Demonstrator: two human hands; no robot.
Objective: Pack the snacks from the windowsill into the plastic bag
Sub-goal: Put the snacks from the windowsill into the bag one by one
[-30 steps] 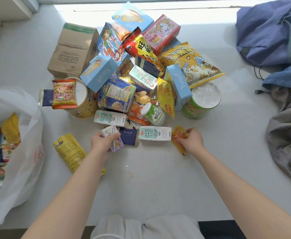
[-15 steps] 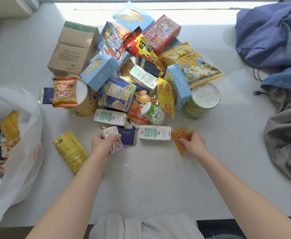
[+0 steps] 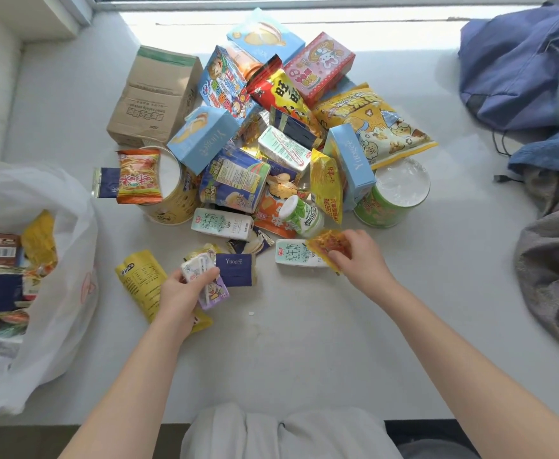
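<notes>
One purple carton [image 3: 212, 292] gripped in left hand [image 3: 179, 293]; right hand [image 3: 362, 256] pinches orange packet [image 3: 326, 245]

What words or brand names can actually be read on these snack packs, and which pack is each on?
"Yuogee" (last letters unsure): navy packet, light blue box.
"纯牛奶": white milk carton.
"旺": red and yellow bag.
Cardboard box print, other small print: too blurred to read.
Small purple carton in the left grip, orange packet in the right grip: unreadable.
</notes>
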